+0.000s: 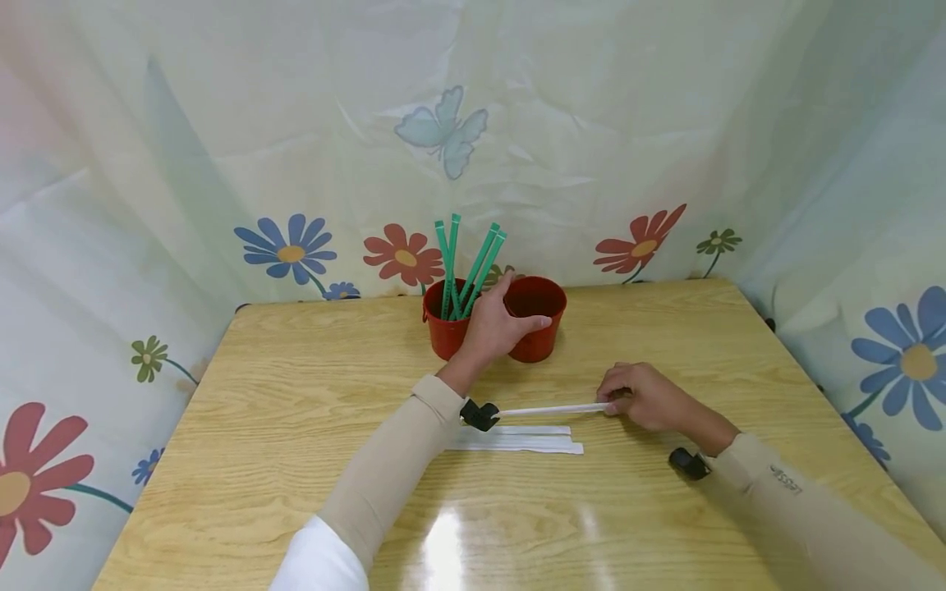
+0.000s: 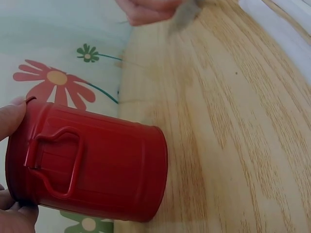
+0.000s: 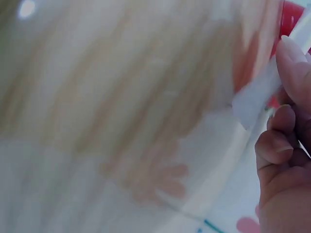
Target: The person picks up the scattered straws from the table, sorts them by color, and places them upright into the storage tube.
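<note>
My left hand point(image 1: 493, 327) holds the right-hand red metal bucket point(image 1: 539, 338) by its rim, thumb on the near side. In the left wrist view this red bucket point(image 2: 102, 160) shows a folded wire handle, with fingertips at both sides of its rim. My right hand point(image 1: 646, 396) pinches one end of a thin white wrapped straw point(image 1: 554, 409), which points left above the table. Its flat paper end point(image 3: 248, 107) sticks out past the thumb in the right wrist view. Under it, several more white wrapped straws point(image 1: 525, 444) lie side by side, their left ends hidden by my left forearm.
A second red bucket point(image 1: 446, 338), left of the held one, has several green wrapped straws point(image 1: 484, 263) standing in it. Both are near the back edge of the wooden table point(image 1: 310, 394). A flowered curtain point(image 1: 562, 164) hangs behind and along both sides.
</note>
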Available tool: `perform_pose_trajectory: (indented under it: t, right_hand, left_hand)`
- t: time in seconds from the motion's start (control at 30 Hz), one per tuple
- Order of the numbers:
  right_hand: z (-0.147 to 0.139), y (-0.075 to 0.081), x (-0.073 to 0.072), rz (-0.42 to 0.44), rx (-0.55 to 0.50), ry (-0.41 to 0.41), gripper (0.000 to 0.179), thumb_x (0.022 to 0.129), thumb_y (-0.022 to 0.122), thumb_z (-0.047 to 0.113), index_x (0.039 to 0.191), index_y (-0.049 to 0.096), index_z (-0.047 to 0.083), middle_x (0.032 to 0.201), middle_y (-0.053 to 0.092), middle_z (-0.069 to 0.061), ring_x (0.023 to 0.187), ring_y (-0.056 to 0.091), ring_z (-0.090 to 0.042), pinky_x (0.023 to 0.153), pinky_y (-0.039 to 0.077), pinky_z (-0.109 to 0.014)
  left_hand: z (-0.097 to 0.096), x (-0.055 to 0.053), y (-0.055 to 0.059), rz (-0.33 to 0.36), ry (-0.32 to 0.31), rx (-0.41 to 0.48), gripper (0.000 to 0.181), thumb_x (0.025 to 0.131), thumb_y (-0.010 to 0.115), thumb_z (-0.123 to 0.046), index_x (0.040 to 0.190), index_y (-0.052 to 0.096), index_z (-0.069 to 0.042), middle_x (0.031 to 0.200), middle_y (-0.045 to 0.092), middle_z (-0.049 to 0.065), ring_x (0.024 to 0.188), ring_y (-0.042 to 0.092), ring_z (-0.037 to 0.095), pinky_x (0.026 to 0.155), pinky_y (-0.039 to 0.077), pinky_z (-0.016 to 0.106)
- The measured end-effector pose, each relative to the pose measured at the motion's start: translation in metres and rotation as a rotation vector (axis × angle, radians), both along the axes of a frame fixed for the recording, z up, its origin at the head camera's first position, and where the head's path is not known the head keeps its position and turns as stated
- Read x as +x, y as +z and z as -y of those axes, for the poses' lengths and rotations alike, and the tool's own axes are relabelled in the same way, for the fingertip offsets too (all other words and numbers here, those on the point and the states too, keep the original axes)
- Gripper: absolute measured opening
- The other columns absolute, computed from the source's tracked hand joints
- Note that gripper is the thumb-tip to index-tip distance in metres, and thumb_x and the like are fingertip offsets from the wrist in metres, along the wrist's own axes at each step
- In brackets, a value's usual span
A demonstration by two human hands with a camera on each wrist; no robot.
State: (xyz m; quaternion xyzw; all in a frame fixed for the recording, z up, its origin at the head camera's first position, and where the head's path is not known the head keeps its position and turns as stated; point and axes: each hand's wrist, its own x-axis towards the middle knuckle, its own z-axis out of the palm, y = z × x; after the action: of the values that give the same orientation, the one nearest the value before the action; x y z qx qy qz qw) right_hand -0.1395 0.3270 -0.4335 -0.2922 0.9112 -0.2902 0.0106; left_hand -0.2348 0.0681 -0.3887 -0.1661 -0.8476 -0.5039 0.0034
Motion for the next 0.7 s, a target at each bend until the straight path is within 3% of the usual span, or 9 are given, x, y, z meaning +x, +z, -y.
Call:
perform_pose_trajectory:
  t: [0.23,0.4,0.5,0.57,0.7]
  right_hand:
    - [-0.01,0.02,0.001,-0.064,-0.082,-0.06,0.023,0.078,0.075,-0.008,0.079,0.073,0.015,0.08,0.067,0.008,0.071,0.052,-0.002,0.06,0.045,-0.021]
    - [0.0,0.03,-0.006,-0.013,-0.206,-0.149,0.019,0.082,0.073,-0.006,0.08,0.073,0.013,0.079,0.066,0.0,0.066,0.049,-0.005,0.054,0.043,-0.022]
    - [0.01,0.037,-0.009,0.044,-0.323,-0.184,0.01,0.084,0.072,-0.005,0.084,0.073,0.005,0.079,0.067,-0.003,0.066,0.055,-0.006,0.055,0.049,-0.024]
    - [0.017,0.042,-0.012,0.091,-0.402,-0.205,0.004,0.086,0.07,-0.003,0.089,0.072,-0.001,0.082,0.069,-0.001,0.068,0.06,-0.007,0.058,0.054,-0.025]
    - [0.033,0.054,-0.019,0.137,-0.509,-0.262,0.013,0.088,0.07,0.003,0.097,0.07,-0.007,0.083,0.071,0.006,0.071,0.066,-0.006,0.065,0.057,-0.024]
  left_hand:
    - [0.0,-0.001,0.0,-0.007,-0.001,-0.012,0.091,0.081,0.08,-0.036,0.155,0.031,-0.015,0.144,0.054,0.003,0.128,0.051,0.024,0.097,0.055,0.042]
    - [0.0,-0.003,-0.001,-0.016,-0.005,-0.012,0.093,0.081,0.081,-0.035,0.155,0.03,-0.013,0.147,0.052,0.004,0.131,0.051,0.024,0.102,0.052,0.042]
    - [0.0,-0.003,-0.001,-0.005,-0.015,-0.006,0.094,0.081,0.081,-0.035,0.155,0.029,-0.013,0.149,0.05,0.005,0.132,0.05,0.025,0.103,0.051,0.042]
    - [0.0,-0.003,-0.001,0.002,-0.021,0.005,0.093,0.081,0.081,-0.034,0.155,0.03,-0.013,0.148,0.051,0.005,0.131,0.051,0.025,0.102,0.052,0.043]
    - [0.001,-0.002,0.001,-0.002,-0.023,0.001,0.093,0.081,0.081,-0.036,0.155,0.03,-0.012,0.146,0.053,0.005,0.129,0.052,0.025,0.101,0.053,0.043]
